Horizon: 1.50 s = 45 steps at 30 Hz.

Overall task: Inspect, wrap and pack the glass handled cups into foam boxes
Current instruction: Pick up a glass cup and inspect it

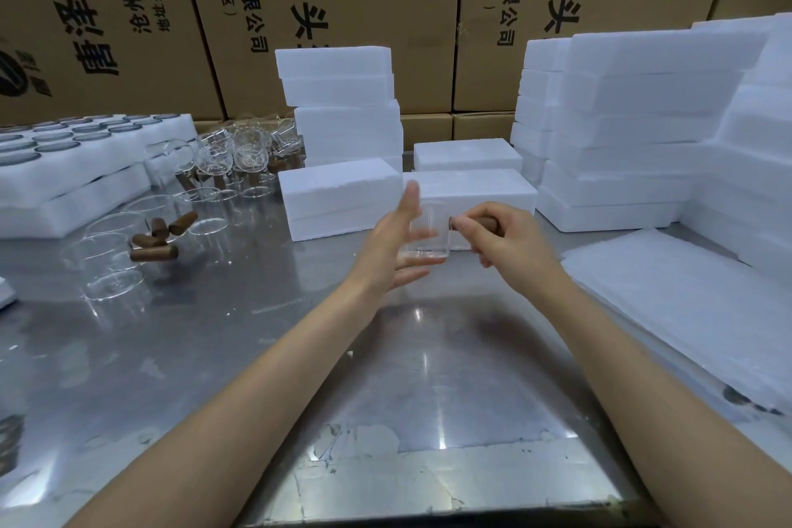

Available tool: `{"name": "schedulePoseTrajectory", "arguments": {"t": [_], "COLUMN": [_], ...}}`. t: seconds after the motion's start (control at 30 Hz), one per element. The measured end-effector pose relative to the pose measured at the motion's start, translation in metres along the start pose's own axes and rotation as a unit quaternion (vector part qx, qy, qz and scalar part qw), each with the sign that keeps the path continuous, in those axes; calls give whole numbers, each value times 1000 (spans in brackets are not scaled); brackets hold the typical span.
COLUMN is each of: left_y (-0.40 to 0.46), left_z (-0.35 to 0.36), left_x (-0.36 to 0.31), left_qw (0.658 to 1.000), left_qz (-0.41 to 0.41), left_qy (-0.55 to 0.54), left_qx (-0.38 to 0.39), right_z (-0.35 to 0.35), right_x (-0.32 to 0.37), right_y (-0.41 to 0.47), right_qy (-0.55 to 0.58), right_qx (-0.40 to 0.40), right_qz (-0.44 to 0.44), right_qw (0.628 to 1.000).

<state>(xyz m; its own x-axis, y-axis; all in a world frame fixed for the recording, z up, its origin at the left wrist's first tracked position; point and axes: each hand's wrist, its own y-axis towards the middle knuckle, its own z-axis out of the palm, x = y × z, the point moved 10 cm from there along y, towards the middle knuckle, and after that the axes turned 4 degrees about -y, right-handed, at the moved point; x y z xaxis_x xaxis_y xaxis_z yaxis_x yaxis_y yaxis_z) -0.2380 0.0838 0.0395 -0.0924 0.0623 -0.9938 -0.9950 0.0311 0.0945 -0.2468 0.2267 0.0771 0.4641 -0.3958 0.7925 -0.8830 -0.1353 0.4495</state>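
Glass cup (428, 234) aloft: right hand (510, 234) grips handle, left hand (392, 240) fingers straight alongside.

bare steel table (240, 356) before the hands; foam boxes (343, 195) block behind, loose cups (128, 244) crowd left.

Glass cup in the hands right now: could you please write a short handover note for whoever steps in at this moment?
Right hand grips the brown handle of a glass cup, held above the steel table. Left hand is open, fingers straight against the cup's side.
Done: this cup is picked up and under inspection.
Left: wrap it using the foam sheets at right, then pack it into a foam box. More handled cups wait at back left.
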Motion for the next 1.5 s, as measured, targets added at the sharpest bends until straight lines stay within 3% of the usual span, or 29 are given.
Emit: {"name": "schedulePoseTrajectory", "arguments": {"t": [0.17,0.33,0.53,0.97,1.1,1.3,1.5], "left_y": [0,-12,-33,-21,-9,-5,-12], "left_z": [0,2,9,-14,-12,7,12], "left_x": [-3,-27,-58,-45,-33,-30,-37], "left_qw": [996,980,933,967,986,984,979], "left_qz": [17,148,301,201,131,67,101], "left_qy": [80,121,181,-46,-50,-109,-81], "left_qx": [-37,-62,-83,-147,-84,124,160], "right_z": [-11,-4,4,13,10,6,13], "right_x": [-4,-9,-11,-13,-19,-28,-31], "right_y": [0,-2,-4,-5,-5,-10,-13], "right_qy": [74,83,133,133,159,260,286], "right_qx": [-25,10,48,65,72,83,103], "right_qz": [48,79,102,117,140,193,219], "right_qw": [996,993,985,982,975,943,927]}}
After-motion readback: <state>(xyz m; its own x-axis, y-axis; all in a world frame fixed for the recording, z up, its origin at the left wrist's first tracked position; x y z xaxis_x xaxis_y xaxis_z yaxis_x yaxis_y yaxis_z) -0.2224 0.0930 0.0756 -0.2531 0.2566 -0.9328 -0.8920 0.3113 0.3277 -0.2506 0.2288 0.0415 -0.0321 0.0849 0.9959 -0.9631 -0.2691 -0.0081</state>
